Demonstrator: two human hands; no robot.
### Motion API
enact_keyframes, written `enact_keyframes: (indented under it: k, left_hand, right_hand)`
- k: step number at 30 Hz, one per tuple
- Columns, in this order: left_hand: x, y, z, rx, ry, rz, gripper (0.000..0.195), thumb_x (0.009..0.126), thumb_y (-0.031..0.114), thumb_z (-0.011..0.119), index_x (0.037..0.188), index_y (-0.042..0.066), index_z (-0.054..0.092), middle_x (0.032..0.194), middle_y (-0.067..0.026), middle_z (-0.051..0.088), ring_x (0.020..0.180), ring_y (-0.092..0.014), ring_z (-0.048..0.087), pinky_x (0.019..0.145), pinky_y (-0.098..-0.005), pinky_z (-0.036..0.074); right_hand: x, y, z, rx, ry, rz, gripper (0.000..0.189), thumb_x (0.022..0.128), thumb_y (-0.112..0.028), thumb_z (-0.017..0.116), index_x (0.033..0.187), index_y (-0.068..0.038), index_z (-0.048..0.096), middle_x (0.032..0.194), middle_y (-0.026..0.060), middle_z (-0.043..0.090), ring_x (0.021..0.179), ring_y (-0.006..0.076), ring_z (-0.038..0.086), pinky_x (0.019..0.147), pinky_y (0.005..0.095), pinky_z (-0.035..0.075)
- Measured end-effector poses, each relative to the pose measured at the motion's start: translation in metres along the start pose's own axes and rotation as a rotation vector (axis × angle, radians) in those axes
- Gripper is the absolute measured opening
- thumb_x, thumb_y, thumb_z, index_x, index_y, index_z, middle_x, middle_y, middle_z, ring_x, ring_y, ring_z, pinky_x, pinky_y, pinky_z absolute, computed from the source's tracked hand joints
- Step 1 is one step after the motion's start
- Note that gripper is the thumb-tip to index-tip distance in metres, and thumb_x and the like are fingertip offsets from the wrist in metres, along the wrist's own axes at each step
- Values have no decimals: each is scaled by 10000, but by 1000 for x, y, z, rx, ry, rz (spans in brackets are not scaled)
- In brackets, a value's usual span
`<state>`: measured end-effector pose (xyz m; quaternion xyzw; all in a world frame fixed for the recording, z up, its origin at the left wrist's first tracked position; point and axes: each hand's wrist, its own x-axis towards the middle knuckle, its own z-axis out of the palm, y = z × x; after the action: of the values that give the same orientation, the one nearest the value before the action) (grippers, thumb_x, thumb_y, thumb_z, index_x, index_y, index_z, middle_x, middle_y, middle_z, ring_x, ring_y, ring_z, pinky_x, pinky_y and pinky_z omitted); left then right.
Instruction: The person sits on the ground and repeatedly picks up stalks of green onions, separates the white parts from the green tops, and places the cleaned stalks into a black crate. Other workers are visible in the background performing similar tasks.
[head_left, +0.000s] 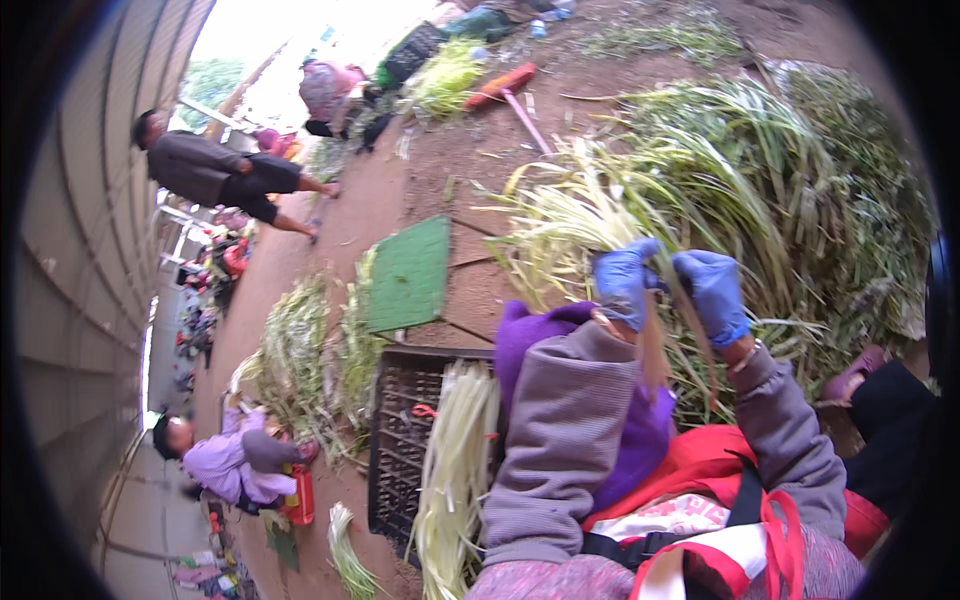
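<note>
Both of my hands wear blue gloves and are raised over my lap. My left hand (624, 283) is closed around a bunch of long pale-green vegetable stalks (600, 214), whose leafy ends fan out away from me. Just to its right, my right hand (711, 294) has its fingers closed on a strip of leaf (694, 330) that hangs down beside the bunch. The fingertips are partly hidden. Beyond and to the right of my hands spreads a large heap of leafy green stalks (750, 187).
Left of my knee stands a black plastic crate (401, 442) with trimmed pale stalks (454, 450) across it. A green mat (409, 274), a red broom head (501, 86) and another stalk pile (292, 352) lie on the floor. One person (232, 465) sits at left; another (217, 169) stands farther off.
</note>
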<state>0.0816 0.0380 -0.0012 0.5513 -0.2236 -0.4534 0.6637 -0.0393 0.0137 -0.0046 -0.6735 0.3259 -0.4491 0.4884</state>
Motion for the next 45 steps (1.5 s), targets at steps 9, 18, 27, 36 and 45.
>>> enact_keyframes:
  k: [9, 18, 27, 36, 45]
  left_hand:
    - [2, -3, 2, -109, -8, -8, 64, 636, 38, 608, 684, 22, 570, 528, -17, 514, 353, -84, 415, 322, -199, 305]
    - [2, 11, 1, -200, 20, -87, 63, 654, 67, 589, 685, 12, 587, 540, -32, 515, 364, -94, 414, 339, -194, 317]
    - [8, 58, -51, -296, 51, 129, 103, 670, 11, 545, 721, -76, 565, 524, -54, 509, 359, -89, 399, 335, -175, 300]
    - [-6, 42, -20, -58, -6, 35, 158, 684, 53, 585, 786, -68, 584, 572, -63, 532, 376, -81, 401, 340, -144, 306]
    - [-14, 25, -7, -130, -212, 26, 126, 717, 76, 552, 786, -29, 559, 655, -85, 569, 372, -83, 404, 364, -187, 351]
  right_hand:
    - [4, -1, 16, 235, -7, 268, 102, 760, -94, 551, 742, 3, 574, 600, -6, 549, 516, 16, 457, 452, 154, 351]
    - [0, -30, -1, 399, 101, 150, 103, 733, -48, 546, 788, 12, 609, 734, 35, 592, 682, 75, 530, 641, 195, 408]
    - [-41, 54, -99, -918, -943, 21, 192, 676, -246, 569, 715, -63, 614, 621, 127, 555, 570, 260, 531, 521, 319, 430]
    - [-15, -2, -46, -573, -294, -143, 280, 756, -281, 529, 708, -6, 556, 642, 186, 547, 603, 280, 567, 527, 348, 433]
    - [-16, -26, -2, 227, -174, 318, 181, 822, -157, 440, 745, -15, 523, 503, 27, 514, 382, 74, 470, 348, 190, 374]
